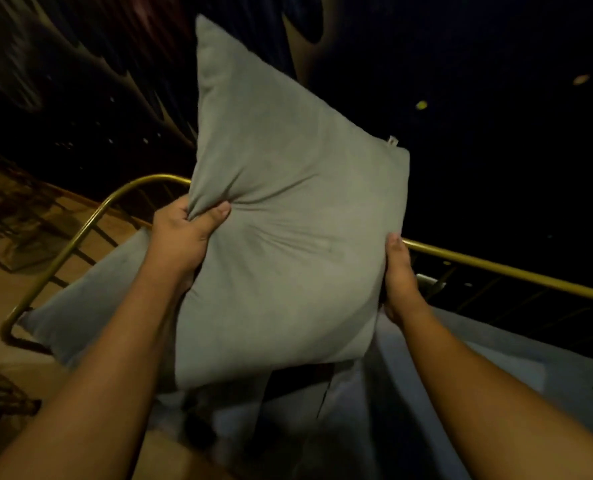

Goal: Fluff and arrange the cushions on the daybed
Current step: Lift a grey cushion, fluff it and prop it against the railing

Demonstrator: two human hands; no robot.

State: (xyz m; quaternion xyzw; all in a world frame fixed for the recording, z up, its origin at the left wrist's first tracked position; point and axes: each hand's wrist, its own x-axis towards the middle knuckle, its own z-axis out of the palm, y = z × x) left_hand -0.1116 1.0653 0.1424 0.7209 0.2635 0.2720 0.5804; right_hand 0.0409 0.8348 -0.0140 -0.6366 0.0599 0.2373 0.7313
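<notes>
So the grey cushion [281,216] looks like your typical soft, light, squishy one. The cover bunches into deep creases wherever it gets pinched, so I'd guess loose fill inside and nothing stiff or fragile. The fabric looks matte, so probably not slippery. Best places to hold it seem to be the side edges or a corner, where you can get a fistful of cover plus a bit of stuffing, and then shake or punch it from there.

Right now it's up in the air between both hands, tilted so 1 corner points up and away, above the daybed's brass rail [496,268]. The left hand [184,233] is closed tight on the cushion's left edge, thumb in front and fingers wrapped behind, with folds radiating out from the pinch. The right hand [397,271] is pressed on the opposite edge with its fingers curled around the back, so it's gripping too, just flatter, more like a clamp from the side.

There's a 2nd cushion [90,299] lying below the left hand, leaning near the curved end of the rail. It isn't being touched. The lighting's pretty dim, so the bedding under the arms is hard to make out.
</notes>
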